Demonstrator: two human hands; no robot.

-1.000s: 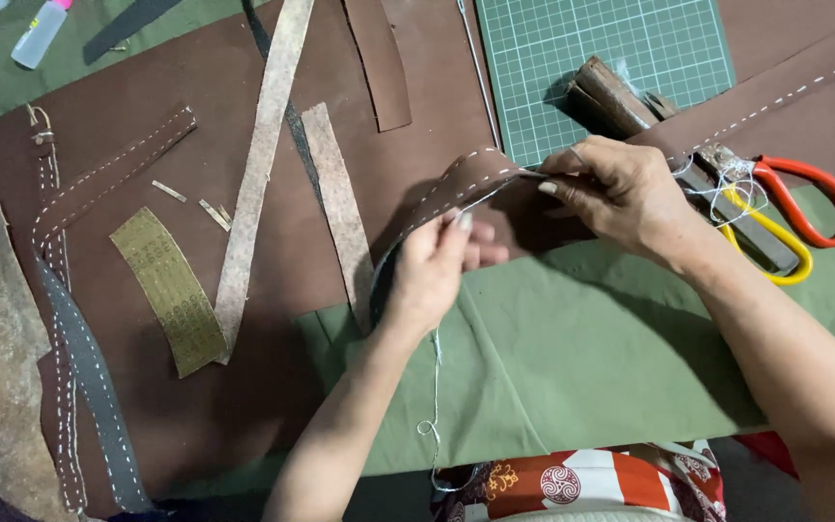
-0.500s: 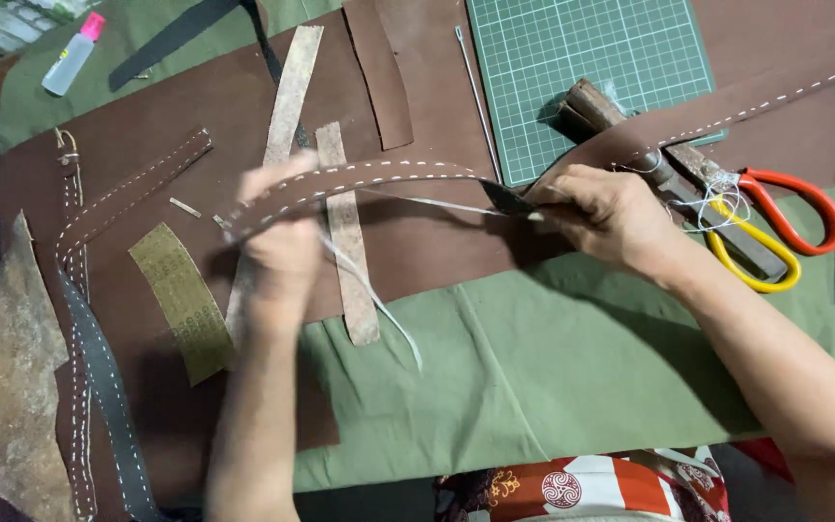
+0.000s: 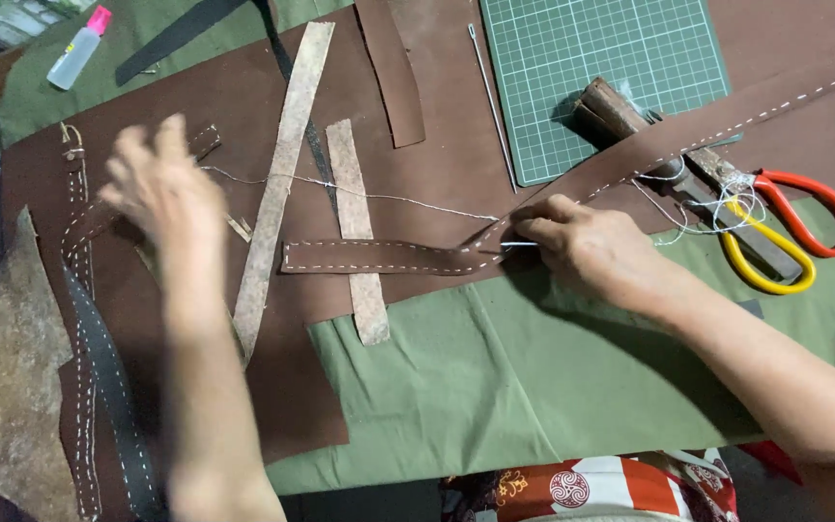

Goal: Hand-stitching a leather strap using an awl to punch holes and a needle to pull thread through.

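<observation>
Left hand (image 3: 161, 188) has swung way out left, pinching the thread (image 3: 379, 196) taut. Stitch pulled through. Right hand (image 3: 582, 246) pins the stitched leather strap (image 3: 388, 257) flat on the surface.

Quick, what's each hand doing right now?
Left hand: blurred, pulling the white thread taut.
Right hand: pinching the brown stitched strap.
</observation>
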